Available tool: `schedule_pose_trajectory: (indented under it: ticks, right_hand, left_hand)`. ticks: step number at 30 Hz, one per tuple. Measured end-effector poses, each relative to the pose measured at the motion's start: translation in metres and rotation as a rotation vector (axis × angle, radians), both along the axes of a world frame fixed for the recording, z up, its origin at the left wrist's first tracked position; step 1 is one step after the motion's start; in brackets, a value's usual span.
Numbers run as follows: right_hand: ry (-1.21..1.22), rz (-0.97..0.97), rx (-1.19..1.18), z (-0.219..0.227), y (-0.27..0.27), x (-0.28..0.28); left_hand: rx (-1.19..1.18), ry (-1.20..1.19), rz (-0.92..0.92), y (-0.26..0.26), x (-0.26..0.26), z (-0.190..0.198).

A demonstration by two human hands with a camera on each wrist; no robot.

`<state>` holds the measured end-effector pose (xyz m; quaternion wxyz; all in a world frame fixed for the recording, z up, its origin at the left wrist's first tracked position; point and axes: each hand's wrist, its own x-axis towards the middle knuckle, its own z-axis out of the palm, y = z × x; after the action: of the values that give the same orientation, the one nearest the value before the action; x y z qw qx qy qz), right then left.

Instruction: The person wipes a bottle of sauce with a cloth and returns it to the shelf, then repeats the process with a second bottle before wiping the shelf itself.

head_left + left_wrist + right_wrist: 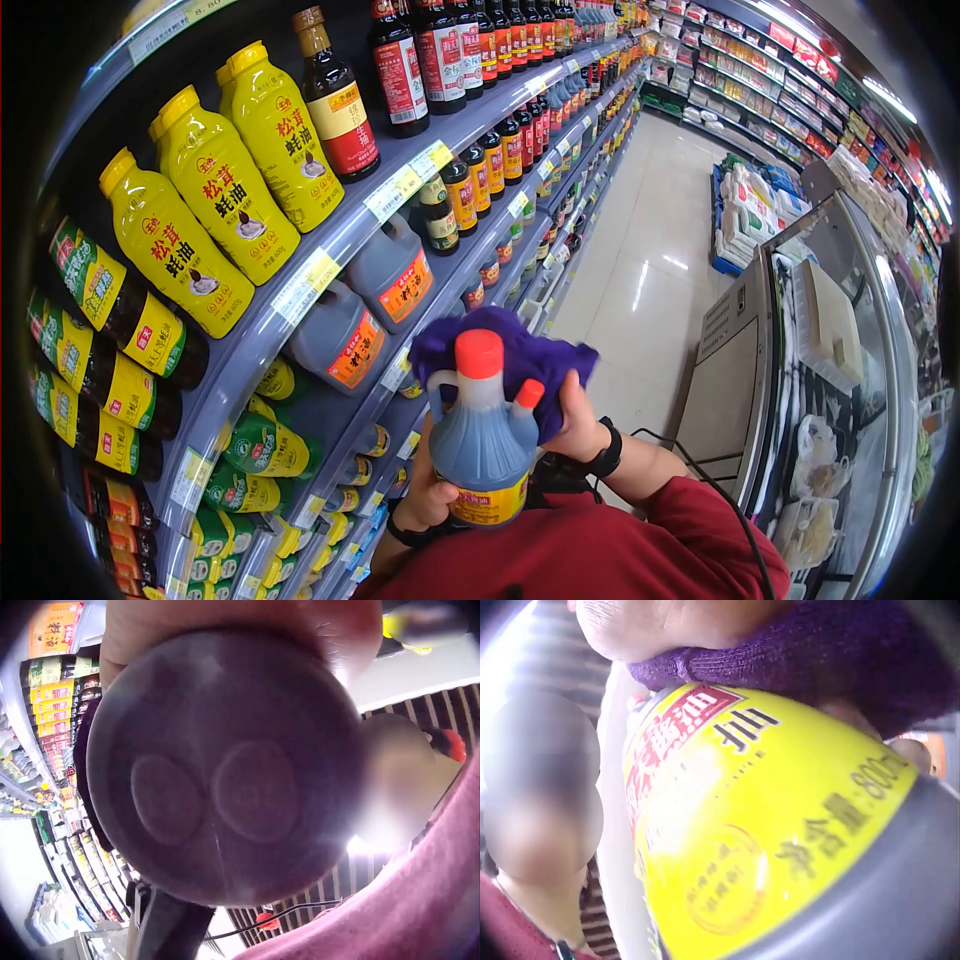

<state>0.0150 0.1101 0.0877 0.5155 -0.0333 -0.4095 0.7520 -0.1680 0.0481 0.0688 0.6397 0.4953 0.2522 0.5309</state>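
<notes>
A dark plastic bottle [485, 440] with ribbed shoulders is held in front of a person's red shirt [610, 545], beside a store shelf [352, 240]. Red caps top its main neck and small side spout; its yellow label carries a red panel and black lettering. The left hand [428, 497] grips its lower part; the right hand [577, 425] clasps a bunched purple cloth [545, 362] against it.

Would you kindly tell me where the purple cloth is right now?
In the head view, the purple cloth is just below centre, in the right hand, behind the red-capped bottle held by the left hand.
</notes>
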Motion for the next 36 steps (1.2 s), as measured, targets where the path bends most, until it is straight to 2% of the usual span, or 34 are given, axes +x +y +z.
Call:
schedule_pose_trajectory:
  ticks: [2, 4, 6, 8, 10, 12, 14, 15, 18, 20, 21, 25, 29, 31, 32, 34, 36]
  right_hand:
    - [0.244, 0.212, -0.022, -0.011, 0.007, 0.001]
    - [0.266, 0.252, 0.037, -0.018, 0.009, 0.005]
    - [0.087, 0.252, -0.012, -0.026, 0.009, 0.01]
    - [0.094, 0.262, -0.051, -0.028, 0.013, 0.008]
    - [-0.143, 0.2, -0.051, -0.008, 0.019, 0.007]
    - [-0.115, 0.219, -0.068, 0.01, 0.028, 0.002]
    - [0.014, 0.174, -0.178, 0.02, 0.039, -0.003]
    - [0.309, 0.379, -0.292, 0.03, 0.041, -0.006]
    - [0.296, 0.431, -0.397, 0.013, 0.053, -0.007]
    - [0.309, 0.484, -0.432, -0.02, 0.06, -0.008]
    - [0.32, 0.538, -0.465, -0.024, 0.059, -0.009]
    - [0.335, 0.48, -0.611, -0.027, 0.053, -0.006]
    - [0.281, 0.377, -0.526, -0.028, 0.052, -0.009]
    - [0.131, 0.244, -0.616, -0.022, 0.05, -0.013]
    - [0.132, 0.242, -0.616, -0.021, 0.049, -0.014]
    - [-0.117, 0.043, -0.711, -0.021, 0.048, -0.015]
    - [-0.076, 0.081, -0.665, -0.023, 0.047, -0.013]
  left_hand:
    - [0.035, 0.051, -0.031, 0.001, -0.005, -0.006]
    - [0.076, 0.102, -0.055, 0.003, -0.009, -0.01]
    - [0.048, 0.171, -0.057, 0.003, -0.011, -0.011]
    - [-0.025, 0.112, -0.041, 0.001, -0.01, -0.012]
    - [-0.105, 0.053, -0.028, -0.002, -0.006, -0.013]
    - [-0.217, -0.126, -0.206, 0.001, -0.003, -0.009]
    - [-0.186, -0.108, -0.192, 0.003, -0.001, -0.008]
    - [-0.179, -0.092, -0.196, 0.003, 0.001, -0.011]
    - [-0.192, -0.086, -0.192, 0.0, 0.002, -0.023]
    - [-0.287, -0.174, -0.355, -0.002, 0.0, -0.024]
    - [-0.324, -0.193, -0.37, -0.004, -0.001, -0.029]
    - [-0.384, -0.164, -0.359, -0.003, 0.0, -0.041]
    - [-0.437, -0.195, -0.371, 0.001, -0.001, -0.041]
    - [-0.444, -0.187, -0.368, 0.002, -0.004, -0.041]
    - [-0.454, -0.206, -0.357, 0.002, -0.006, -0.04]
    - [-0.468, -0.227, -0.346, 0.002, -0.009, -0.038]
    - [-0.488, -0.177, -0.277, 0.003, -0.012, -0.036]
